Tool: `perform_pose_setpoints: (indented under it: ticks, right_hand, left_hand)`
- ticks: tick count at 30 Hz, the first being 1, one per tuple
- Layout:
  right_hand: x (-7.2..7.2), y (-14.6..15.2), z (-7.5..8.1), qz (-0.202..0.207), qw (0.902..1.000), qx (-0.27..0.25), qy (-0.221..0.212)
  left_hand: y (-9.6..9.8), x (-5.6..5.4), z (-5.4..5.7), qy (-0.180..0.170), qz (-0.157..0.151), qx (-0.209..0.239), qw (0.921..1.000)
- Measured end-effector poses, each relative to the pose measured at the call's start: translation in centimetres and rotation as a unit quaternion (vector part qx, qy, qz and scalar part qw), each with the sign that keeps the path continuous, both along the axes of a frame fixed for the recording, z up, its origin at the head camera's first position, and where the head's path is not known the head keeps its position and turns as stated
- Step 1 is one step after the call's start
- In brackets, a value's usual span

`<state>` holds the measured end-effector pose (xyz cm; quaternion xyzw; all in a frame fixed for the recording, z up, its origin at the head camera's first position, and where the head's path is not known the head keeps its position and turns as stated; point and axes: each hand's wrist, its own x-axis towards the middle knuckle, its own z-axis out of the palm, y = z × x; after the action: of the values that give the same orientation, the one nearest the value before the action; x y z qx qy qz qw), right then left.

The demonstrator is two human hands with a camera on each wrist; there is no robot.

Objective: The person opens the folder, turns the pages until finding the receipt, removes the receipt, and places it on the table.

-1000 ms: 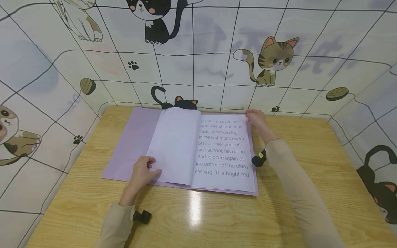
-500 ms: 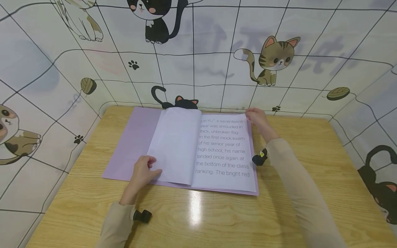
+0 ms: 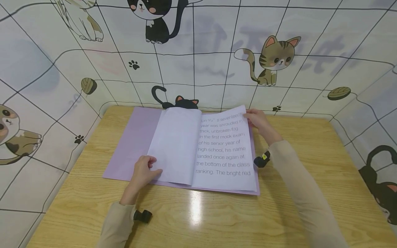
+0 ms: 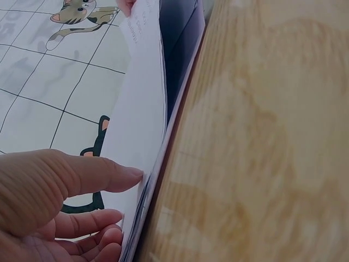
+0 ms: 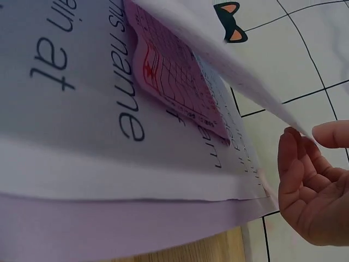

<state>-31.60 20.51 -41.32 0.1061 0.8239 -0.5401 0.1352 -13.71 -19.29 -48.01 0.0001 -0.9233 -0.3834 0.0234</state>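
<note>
An open booklet with a lilac cover (image 3: 134, 144) and white pages lies on the wooden table. Its left page (image 3: 176, 144) is blank, while large printed text fills the right page (image 3: 223, 151). At the far right corner my right hand (image 3: 260, 123) pinches that page between thumb and fingertips and holds the corner raised. Under the lifted sheet, the right wrist view shows a pink slip (image 5: 177, 76) with red marks and a grid, lying on another printed page. My left hand (image 3: 144, 172) rests at the left page's near left corner, its thumb (image 4: 117, 176) on the paper.
The wooden table (image 3: 217, 220) runs around the booklet and up to a wall (image 3: 214, 69) printed with cartoon cats and grid lines. Each sleeve cuff carries a small black camera, one at the left wrist (image 3: 143, 216) and one at the right wrist (image 3: 262, 160).
My right hand has lifted the far right corner of the printed page, which lay flat before, and moved slightly. My left hand has stayed in place.
</note>
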Motion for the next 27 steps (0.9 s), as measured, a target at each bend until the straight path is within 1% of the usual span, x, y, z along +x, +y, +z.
perform_pose_setpoints:
  ticks: [5,12,16,20,27]
  right_hand:
    - [0.8,-0.2,0.6,0.031,0.9994,-0.014,-0.006]
    - [1.9,-0.3,0.7,0.081,0.996,-0.03,-0.021]
    - [2.6,-0.5,0.8,0.109,0.9929,-0.045,-0.018]
    - [3.2,-0.7,0.8,0.129,0.9896,-0.062,-0.015]
    - [4.3,-1.2,0.9,0.145,0.9854,-0.087,-0.017]
  left_hand:
    - [0.0,0.0,0.0,0.002,0.0,-0.001,1.0]
    - [0.1,0.0,0.0,-0.001,0.001,-0.001,1.0]
    - [0.1,0.0,0.1,-0.005,0.003,0.001,1.0]
    - [0.1,0.0,0.0,-0.005,0.002,0.0,1.0]
    - [0.1,0.1,0.0,-0.006,0.002,0.002,1.0]
